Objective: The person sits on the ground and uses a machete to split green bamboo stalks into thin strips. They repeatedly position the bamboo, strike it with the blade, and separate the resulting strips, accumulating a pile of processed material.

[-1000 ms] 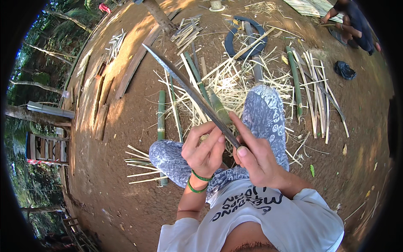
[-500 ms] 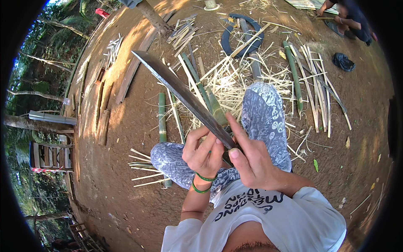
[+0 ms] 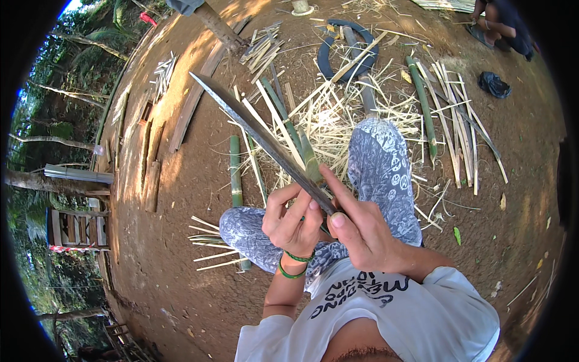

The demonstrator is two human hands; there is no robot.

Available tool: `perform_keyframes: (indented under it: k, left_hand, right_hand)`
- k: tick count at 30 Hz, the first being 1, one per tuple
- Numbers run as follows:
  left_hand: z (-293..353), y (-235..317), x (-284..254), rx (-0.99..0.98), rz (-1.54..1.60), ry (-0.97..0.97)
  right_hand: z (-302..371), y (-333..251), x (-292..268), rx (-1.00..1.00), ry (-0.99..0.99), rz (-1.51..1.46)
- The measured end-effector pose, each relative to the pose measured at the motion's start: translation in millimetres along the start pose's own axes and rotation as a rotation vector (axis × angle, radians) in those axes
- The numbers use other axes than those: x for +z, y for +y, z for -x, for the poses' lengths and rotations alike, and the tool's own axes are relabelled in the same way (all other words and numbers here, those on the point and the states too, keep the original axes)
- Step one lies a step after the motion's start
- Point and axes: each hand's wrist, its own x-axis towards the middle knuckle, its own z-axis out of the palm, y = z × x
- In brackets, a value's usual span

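A long dark machete slants up to the left from between my hands. My right hand closes on its lower end, thumb on the flat of the blade and index finger stretched toward a green bamboo piece. That piece passes behind the blade, so its lower part is mostly hidden. My left hand is closed, its bent fingertips against the near left side of the blade. What lies inside those fingers is hidden. The machete's handle does not show.
Pale bamboo shavings heap beyond my knees. A black ring lies behind them. Green bamboo poles and cut strips lie on both sides. A black plastic bag is at right, near another crouching person.
My hands, the machete and the bamboo piece hold nearly the same pose. The whole scene has shifted slightly in view. At the far right, the other person's arm has moved.
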Motion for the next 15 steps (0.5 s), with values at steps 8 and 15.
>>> perform_keyframes:
  k: [8,15]
  left_hand:
    - [0.2,0.5,-2.2,-0.007,-0.011,-0.011]
    - [2.4,-3.3,-2.8,-0.032,0.015,-0.006]
  right_hand:
    - [-1.5,0.4,2.0,-0.048,0.039,-0.01]
    - [-4.3,0.5,-0.9,-0.016,-0.002,-0.036]
